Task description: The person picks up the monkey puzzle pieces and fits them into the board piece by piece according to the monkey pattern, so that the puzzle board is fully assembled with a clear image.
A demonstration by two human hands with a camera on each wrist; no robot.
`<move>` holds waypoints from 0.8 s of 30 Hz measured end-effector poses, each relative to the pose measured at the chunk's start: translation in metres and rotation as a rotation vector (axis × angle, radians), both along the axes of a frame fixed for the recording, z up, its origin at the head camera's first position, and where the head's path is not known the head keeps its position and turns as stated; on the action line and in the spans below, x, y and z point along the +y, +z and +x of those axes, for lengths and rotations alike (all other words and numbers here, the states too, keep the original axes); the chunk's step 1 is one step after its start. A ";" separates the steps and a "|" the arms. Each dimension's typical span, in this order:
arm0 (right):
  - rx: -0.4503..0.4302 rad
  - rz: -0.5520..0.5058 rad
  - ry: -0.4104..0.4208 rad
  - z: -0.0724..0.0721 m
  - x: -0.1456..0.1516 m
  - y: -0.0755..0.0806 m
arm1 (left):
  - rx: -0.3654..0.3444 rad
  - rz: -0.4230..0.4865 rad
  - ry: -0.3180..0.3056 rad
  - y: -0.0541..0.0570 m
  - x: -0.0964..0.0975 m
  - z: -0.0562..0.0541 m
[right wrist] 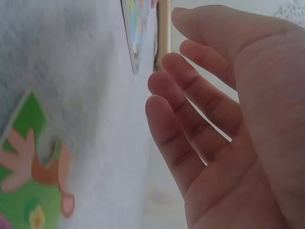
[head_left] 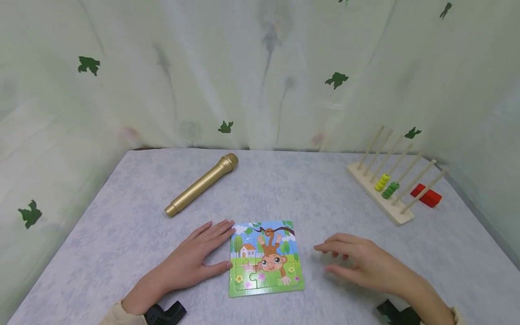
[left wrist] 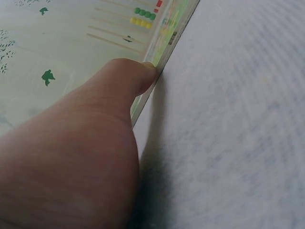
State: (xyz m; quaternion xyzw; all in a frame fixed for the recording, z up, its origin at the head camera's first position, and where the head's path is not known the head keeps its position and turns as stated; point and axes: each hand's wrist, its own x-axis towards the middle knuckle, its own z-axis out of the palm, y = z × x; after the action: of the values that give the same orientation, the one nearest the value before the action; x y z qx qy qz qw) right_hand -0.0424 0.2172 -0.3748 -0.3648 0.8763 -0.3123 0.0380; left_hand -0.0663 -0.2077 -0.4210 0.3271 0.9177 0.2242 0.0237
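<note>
A square jigsaw puzzle (head_left: 266, 275) with a hanging monkey picture lies flat on the table. My left hand (head_left: 199, 255) rests at its left side, with the fingertips and thumb touching the edge. In the left wrist view, the thumb (left wrist: 128, 76) meets the puzzle's rim. To the right, apart from the puzzle, my right hand (head_left: 359, 262) hovers with loosely bent fingers, holding nothing. Low in the right wrist view, close to the camera, a green jigsaw piece (right wrist: 28, 191) shows a painted hand and a flower; I cannot make it out separately in the head view.
A gold toy microphone (head_left: 203, 185) lies slantwise behind the left hand. At the back right stands a wooden peg abacus (head_left: 379, 198) with yellow and green beads, and a red block (head_left: 426, 196) beside it. A pale curtain (head_left: 260, 90) hangs behind the table.
</note>
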 end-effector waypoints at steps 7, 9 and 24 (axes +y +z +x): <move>-0.033 -0.006 -0.016 0.001 0.010 0.000 | -0.015 0.000 -0.003 0.000 0.000 0.000; -0.043 0.002 -0.022 0.001 0.012 -0.001 | -0.013 -0.002 -0.002 0.000 0.000 0.000; -0.068 0.027 -0.072 0.000 0.039 -0.004 | 0.001 0.008 -0.009 -0.001 0.000 0.000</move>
State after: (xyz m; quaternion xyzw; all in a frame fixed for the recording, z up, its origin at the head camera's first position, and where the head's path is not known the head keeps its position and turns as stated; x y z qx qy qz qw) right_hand -0.0425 0.2566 -0.3784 -0.3216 0.8912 -0.3140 0.0613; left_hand -0.0660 -0.2073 -0.4224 0.3314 0.9154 0.2274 0.0228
